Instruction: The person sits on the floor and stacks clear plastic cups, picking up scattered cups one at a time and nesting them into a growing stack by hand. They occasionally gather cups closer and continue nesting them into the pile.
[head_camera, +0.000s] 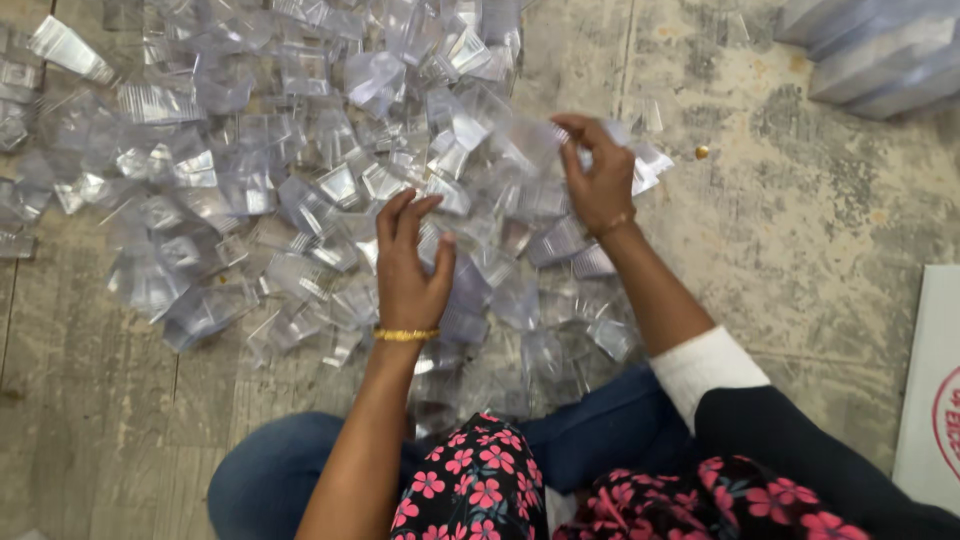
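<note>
Clear plastic pieces (300, 190) are spread in a wide heap on the concrete floor (800, 260), in front of a seated person's knees. One piece (645, 165) is pinched in the closed grip of the right hand (598, 180), raised just above the heap's right edge. The left hand (408, 270), a gold bangle (405, 335) at its wrist, is held over the heap's middle with its grip open and nothing in it; a small gold bead (702, 152) is seen on the floor near the right hand.
</note>
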